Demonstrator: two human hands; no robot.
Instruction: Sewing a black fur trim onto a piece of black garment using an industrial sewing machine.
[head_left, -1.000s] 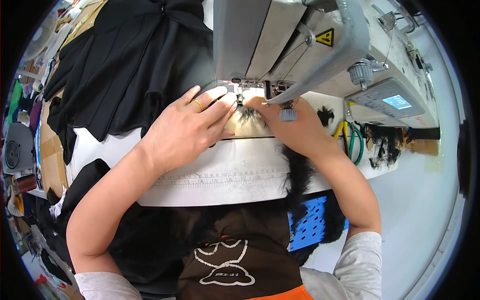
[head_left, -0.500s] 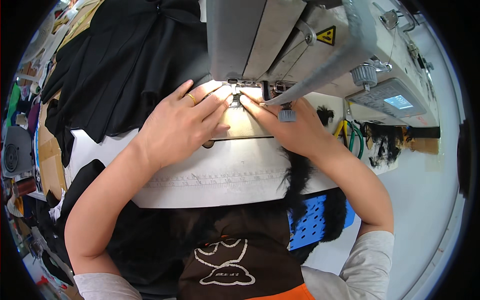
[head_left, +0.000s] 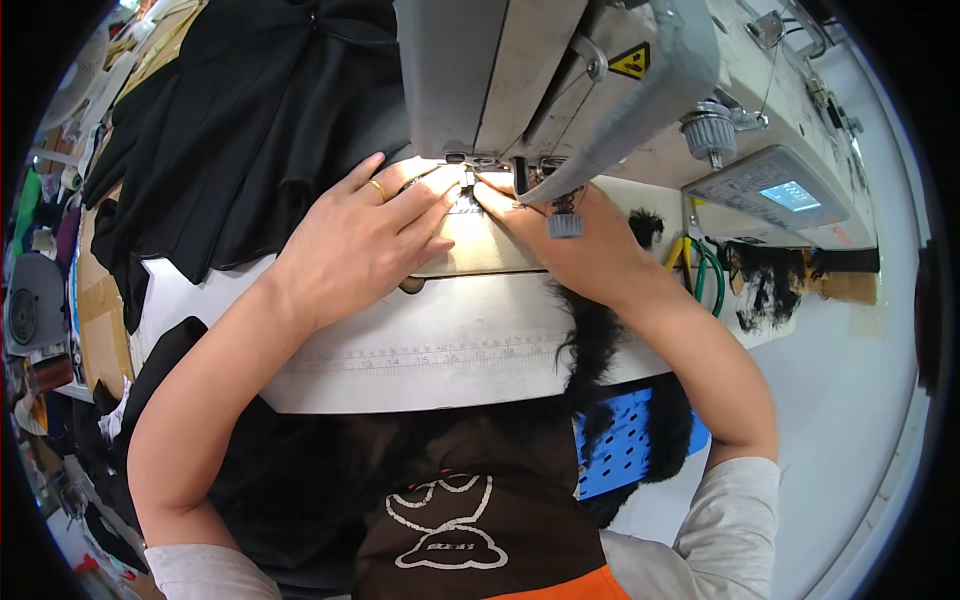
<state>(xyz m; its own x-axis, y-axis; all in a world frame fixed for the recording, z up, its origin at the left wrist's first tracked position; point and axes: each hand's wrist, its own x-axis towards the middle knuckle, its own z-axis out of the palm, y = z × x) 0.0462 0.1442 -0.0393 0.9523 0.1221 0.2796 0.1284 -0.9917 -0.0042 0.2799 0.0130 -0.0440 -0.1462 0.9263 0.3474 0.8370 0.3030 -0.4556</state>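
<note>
A grey sewing machine [head_left: 450, 75] stands over my hands, its lit presser foot [head_left: 467, 180] on a metal plate [head_left: 485, 250]. My left hand [head_left: 370, 230], with a gold ring, lies left of the foot, fingers extended and tips touching the work area. My right hand [head_left: 575, 255] reaches to the foot from the right, fingers closed together; what they grip is hidden. Beneath it a black feathery strip [head_left: 585, 340] hangs toward the table's front edge. Black cloth [head_left: 230, 130] lies behind my left hand.
The white table [head_left: 420, 385] bears a printed ruler. A control panel [head_left: 780, 190] is at upper right, above yellow and green scissors [head_left: 710, 275] and black fluff [head_left: 760, 295]. A blue perforated tray [head_left: 620, 450] is below the table edge; cardboard [head_left: 105, 330] and clutter are at left.
Both hands have shifted slightly away from me and to the left, the fingertips still at the foot. Black tufts seen by the foot earlier no longer show; that spot looks brighter.
</note>
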